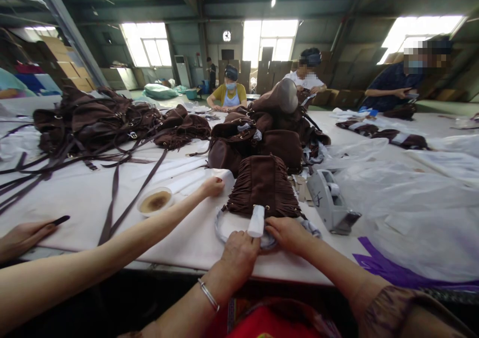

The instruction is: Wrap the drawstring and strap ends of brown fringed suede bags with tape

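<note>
A dark brown fringed bag [264,183] lies on the table in front of me. Its looped handle [220,228] is wrapped in pale material and curves toward me. A white paper strip [256,221] hangs over the bag's near edge at the middle of the loop. My left hand [239,257], with a bangle at the wrist, is closed on the lower end of this strip. On the right side of the strip, my right hand [287,233] has its fingers curled on the wrapped handle; its fingertips are partly hidden.
A co-worker's arm reaches across from the left, its hand [214,186] by white sheets. Their other hand [32,235] holds a dark strip. Nearby are a bowl of brown stuff [155,201], a tape dispenser [331,200], heaped brown bags [280,146] and clear plastic [419,213].
</note>
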`<state>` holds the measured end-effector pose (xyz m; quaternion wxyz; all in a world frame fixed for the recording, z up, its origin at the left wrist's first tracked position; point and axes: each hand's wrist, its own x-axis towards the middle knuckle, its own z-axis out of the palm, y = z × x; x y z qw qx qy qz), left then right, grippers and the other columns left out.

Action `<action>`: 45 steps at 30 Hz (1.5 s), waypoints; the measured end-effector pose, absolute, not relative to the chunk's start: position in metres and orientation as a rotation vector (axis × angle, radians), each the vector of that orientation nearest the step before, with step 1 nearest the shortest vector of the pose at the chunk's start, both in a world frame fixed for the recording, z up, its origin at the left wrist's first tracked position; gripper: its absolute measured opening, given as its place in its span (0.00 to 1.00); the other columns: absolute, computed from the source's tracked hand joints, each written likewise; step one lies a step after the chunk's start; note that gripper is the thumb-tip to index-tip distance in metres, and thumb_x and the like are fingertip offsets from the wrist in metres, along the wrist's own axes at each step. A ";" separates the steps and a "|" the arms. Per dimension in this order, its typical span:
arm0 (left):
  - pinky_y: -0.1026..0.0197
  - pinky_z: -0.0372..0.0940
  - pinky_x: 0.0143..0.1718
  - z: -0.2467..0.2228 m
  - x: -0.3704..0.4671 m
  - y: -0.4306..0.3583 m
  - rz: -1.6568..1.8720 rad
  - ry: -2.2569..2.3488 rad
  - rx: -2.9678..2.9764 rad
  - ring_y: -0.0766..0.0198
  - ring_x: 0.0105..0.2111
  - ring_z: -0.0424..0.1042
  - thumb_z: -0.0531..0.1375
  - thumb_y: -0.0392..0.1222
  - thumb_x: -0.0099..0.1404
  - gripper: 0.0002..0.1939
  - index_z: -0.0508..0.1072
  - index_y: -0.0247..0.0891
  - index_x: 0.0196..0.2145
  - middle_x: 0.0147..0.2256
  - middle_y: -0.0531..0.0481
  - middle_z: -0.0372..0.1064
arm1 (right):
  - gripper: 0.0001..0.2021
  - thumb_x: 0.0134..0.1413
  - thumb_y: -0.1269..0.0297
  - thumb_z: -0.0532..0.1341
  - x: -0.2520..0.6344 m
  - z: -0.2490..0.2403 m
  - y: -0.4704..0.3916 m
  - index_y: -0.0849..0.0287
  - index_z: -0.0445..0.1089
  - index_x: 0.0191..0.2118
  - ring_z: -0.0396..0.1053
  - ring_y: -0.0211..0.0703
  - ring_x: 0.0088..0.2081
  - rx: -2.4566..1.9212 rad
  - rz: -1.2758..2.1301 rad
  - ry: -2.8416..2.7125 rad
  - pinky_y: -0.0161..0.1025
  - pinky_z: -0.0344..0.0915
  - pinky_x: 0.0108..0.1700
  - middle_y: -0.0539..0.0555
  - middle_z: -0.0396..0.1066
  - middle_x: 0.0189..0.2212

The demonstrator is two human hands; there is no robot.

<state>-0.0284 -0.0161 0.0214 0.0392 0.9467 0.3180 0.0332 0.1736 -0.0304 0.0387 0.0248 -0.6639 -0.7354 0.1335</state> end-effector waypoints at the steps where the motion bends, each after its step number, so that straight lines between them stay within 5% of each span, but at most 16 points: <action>1: 0.50 0.64 0.39 0.018 -0.023 -0.018 0.120 0.991 2.887 0.52 0.38 0.70 0.52 0.34 0.69 0.11 0.71 0.37 0.46 0.37 0.43 0.71 | 0.17 0.65 0.53 0.50 0.170 0.038 -0.033 0.59 0.71 0.43 0.74 0.48 0.42 -2.134 0.397 -2.190 0.37 0.60 0.39 0.60 0.77 0.38; 6: 0.51 0.65 0.39 0.007 -0.005 -0.039 0.225 1.001 2.814 0.53 0.37 0.71 0.54 0.33 0.68 0.08 0.72 0.35 0.41 0.37 0.44 0.73 | 0.10 0.60 0.61 0.55 0.159 0.034 -0.040 0.60 0.71 0.38 0.75 0.50 0.38 -2.336 0.361 -2.087 0.38 0.59 0.34 0.61 0.77 0.36; 13: 0.41 0.59 0.50 0.032 -0.035 -0.026 0.210 0.912 2.938 0.55 0.36 0.69 0.57 0.41 0.67 0.08 0.72 0.45 0.44 0.34 0.48 0.71 | 0.11 0.62 0.65 0.54 0.180 0.037 -0.025 0.60 0.72 0.43 0.74 0.46 0.36 -1.646 0.327 -2.680 0.37 0.60 0.36 0.58 0.77 0.35; 22: 0.52 0.63 0.39 0.006 -0.021 -0.038 0.423 1.119 2.886 0.55 0.35 0.67 0.57 0.34 0.66 0.05 0.73 0.39 0.37 0.33 0.47 0.69 | 0.13 0.59 0.62 0.56 0.162 0.029 -0.026 0.62 0.74 0.42 0.74 0.52 0.38 -1.997 0.289 -2.273 0.39 0.65 0.37 0.62 0.76 0.38; 31: 0.53 0.65 0.38 0.019 -0.030 0.003 0.130 0.886 2.960 0.53 0.37 0.70 0.60 0.46 0.65 0.08 0.76 0.47 0.42 0.36 0.46 0.70 | 0.12 0.55 0.68 0.57 0.166 0.034 -0.019 0.61 0.76 0.41 0.74 0.49 0.41 -1.856 0.416 -2.316 0.37 0.65 0.40 0.59 0.77 0.40; 38: 0.55 0.65 0.38 -0.014 -0.032 0.015 0.489 0.711 3.094 0.56 0.36 0.71 0.61 0.41 0.64 0.10 0.73 0.42 0.44 0.34 0.46 0.70 | 0.09 0.61 0.63 0.58 0.171 0.031 -0.032 0.57 0.76 0.37 0.73 0.45 0.36 -1.839 0.258 -2.190 0.36 0.62 0.36 0.57 0.77 0.35; 45: 0.58 0.64 0.33 -0.035 -0.033 0.010 0.857 0.749 3.106 0.59 0.31 0.69 0.58 0.41 0.65 0.04 0.72 0.42 0.38 0.32 0.47 0.67 | 0.17 0.68 0.65 0.47 0.243 0.051 -0.020 0.59 0.73 0.36 0.70 0.43 0.40 -2.162 -0.013 -1.742 0.36 0.60 0.44 0.56 0.75 0.36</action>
